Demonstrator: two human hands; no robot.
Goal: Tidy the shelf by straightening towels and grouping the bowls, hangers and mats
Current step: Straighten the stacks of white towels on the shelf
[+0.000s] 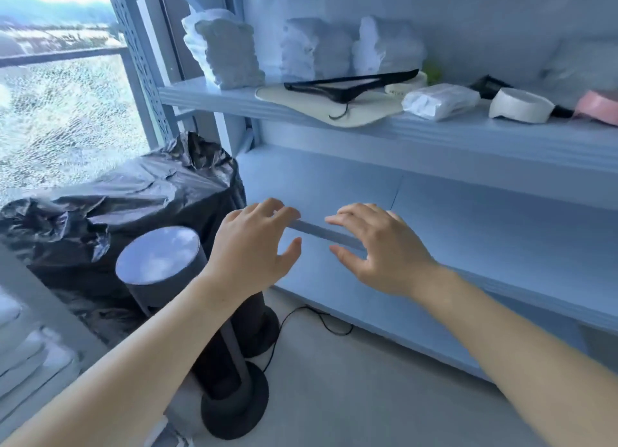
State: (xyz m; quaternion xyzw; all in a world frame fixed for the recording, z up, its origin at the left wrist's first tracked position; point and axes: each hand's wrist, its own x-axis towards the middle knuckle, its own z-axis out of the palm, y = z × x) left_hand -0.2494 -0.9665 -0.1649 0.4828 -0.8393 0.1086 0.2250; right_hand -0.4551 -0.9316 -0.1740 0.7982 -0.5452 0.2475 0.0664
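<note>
Both hands are open and hold nothing. The left hand (pixel 254 246) and the right hand (pixel 381 249) are stretched forward side by side with the palms down, the fingers spread and only a little bent. They are in front of the lower shelf (pixel 468 219), near its front edge; whether the fingertips touch the edge, I cannot tell.

The things to tidy are all on the upper shelf (pixel 468 135), above and beyond the hands and well apart from them. Three stacks of white towels (pixel 227 55) stand at the back. In front of them a black hanger (pixel 351 85) lies on a cream mat (pixel 321 105) that sticks out over the shelf edge. To the right there are a wrapped white packet (pixel 441 100), a white bowl (pixel 518 105) and a pink bowl (pixel 598 107) – the pink one is partly cut off by the frame.

To the left of the shelf stand a bulky thing covered in black plastic (pixel 133 195) and a dark round-topped stand (pixel 160 256), with a cable (pixel 321 319) on the floor.
</note>
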